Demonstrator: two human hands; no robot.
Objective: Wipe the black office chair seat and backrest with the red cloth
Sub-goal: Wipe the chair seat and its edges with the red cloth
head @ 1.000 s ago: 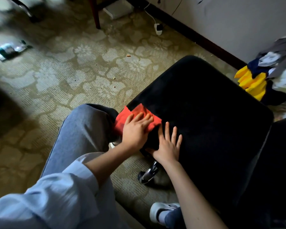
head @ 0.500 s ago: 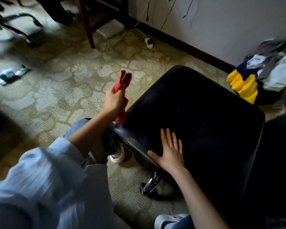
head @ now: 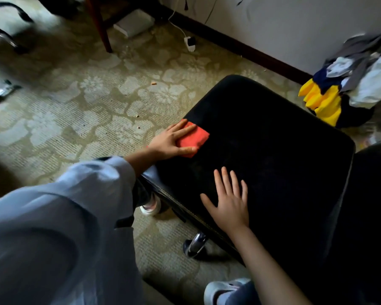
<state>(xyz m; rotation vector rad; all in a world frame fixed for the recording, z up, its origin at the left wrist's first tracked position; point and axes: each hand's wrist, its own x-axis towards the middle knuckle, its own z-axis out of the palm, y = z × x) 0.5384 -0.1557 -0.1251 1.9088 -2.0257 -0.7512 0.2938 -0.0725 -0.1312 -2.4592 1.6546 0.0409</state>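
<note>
The floor is a worn carpet point(head: 92, 111) with a pale flower pattern, running up to a dark baseboard point(head: 240, 46) under a white wall point(head: 295, 23). A white plug point(head: 190, 42) on its cable lies near the baseboard, and a reddish wooden leg point(head: 98, 23) stands further left beside a flat white box point(head: 134, 23). Over by the wall on the right sits a heap of clothes point(head: 361, 69) with a bright yellow piece point(head: 321, 102) sticking out at the bottom.

The black office chair seat point(head: 273, 161) fills the middle of the room from where I stand, its front corner toward the carpet. The dark mass at the far right edge may be the backrest, but it is too dim to be sure. 1 chrome caster point(head: 195, 243) shows under the near edge.

The red cloth point(head: 196, 137) lies folded on the seat's left corner. The left hand point(head: 169, 142) rests on top of it, fingers straight and laid across the fabric, thumb along its near edge, pressing it flat against the upholstery rather than gripping it. A loose light blue sleeve point(head: 64, 216) covers that arm. The right hand point(head: 229, 203) lies palm down on the seat near the front edge, all 5 fingers spread and relaxed, holding nothing, apart from the cloth. 2 pale shoes point(head: 150, 206) show on the carpet below.
</note>
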